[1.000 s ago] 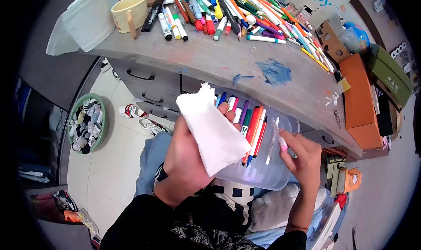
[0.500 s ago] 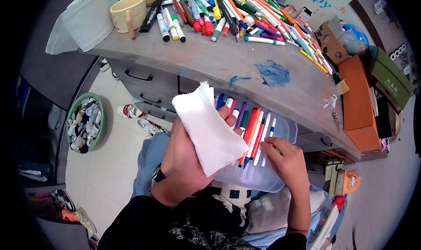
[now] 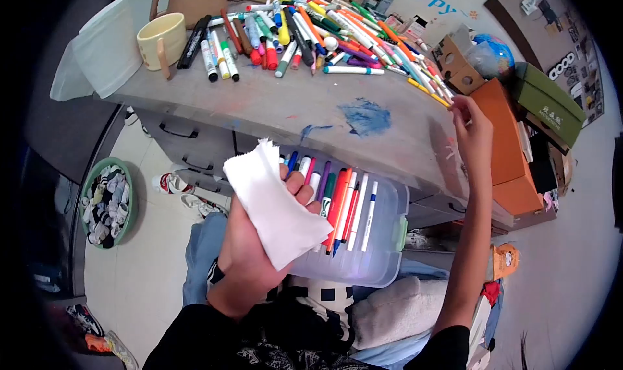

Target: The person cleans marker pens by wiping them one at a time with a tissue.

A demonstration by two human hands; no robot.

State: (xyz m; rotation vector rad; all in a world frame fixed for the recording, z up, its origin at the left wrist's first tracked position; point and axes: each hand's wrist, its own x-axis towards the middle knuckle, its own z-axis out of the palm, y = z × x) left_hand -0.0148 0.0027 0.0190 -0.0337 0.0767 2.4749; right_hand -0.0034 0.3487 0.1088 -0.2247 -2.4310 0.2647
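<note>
A folded white sheet of tissue or paper towel (image 3: 276, 211) with a torn upper edge lies across my left hand (image 3: 246, 240). The fingers curl around behind its right side, partly hidden. Behind that hand, a clear plastic box (image 3: 383, 266) holds markers in a row, among them an orange marker (image 3: 338, 204) and a white marker with a blue band (image 3: 370, 215). My right hand (image 3: 472, 127) reaches over the desk's right part. Its thumb and forefinger close on the near end of a yellow pen (image 3: 429, 92) at the pile's edge.
A big pile of markers and pencils (image 3: 363, 36) covers the back of the grey desk (image 3: 259, 97). A yellow mug (image 3: 159, 42) stands left; an orange box (image 3: 503, 143) and a green box (image 3: 545, 104) stand right. A basin of socks (image 3: 110, 204) sits on the floor.
My right hand has left the markers in the clear box and moved up and right to the yellow pen on the desk. The left hand still holds the tissue. The view has shifted right.
</note>
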